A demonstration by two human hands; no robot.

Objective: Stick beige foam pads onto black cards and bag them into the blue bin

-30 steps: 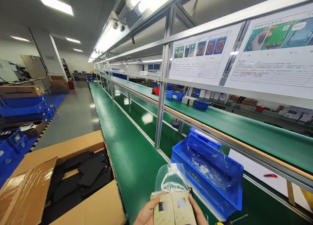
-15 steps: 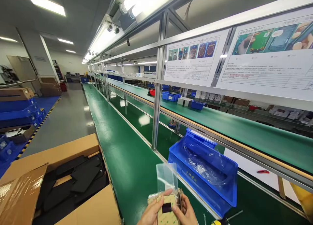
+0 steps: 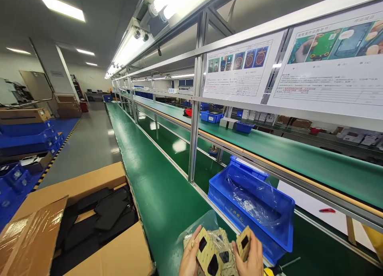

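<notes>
At the bottom centre, my left hand (image 3: 189, 258) grips a tan panel (image 3: 207, 255) marked with small green dashes and pierced by or bearing black windows. More such panels lie behind and beside it, partly inside a clear plastic bag (image 3: 206, 220). Apart from these, my right hand (image 3: 253, 257) pinches a smaller-looking tan piece (image 3: 243, 241) with one black window, its fingers closed around the edge. The lower parts of both hands run out of the picture.
A cardboard box (image 3: 110, 254) of flat black pieces stands at left. To the right is a blue bin (image 3: 254, 232) holding clear plastic film. A yellow-handled screwdriver (image 3: 271, 271) lies at the bottom edge. Metal posts (image 3: 194, 144) rise beside the green bench (image 3: 149, 184).
My hands have moved apart, the right one going rightward with a tan piece. The bag has folded down, and several panels now show between my hands. The view has shifted slightly.
</notes>
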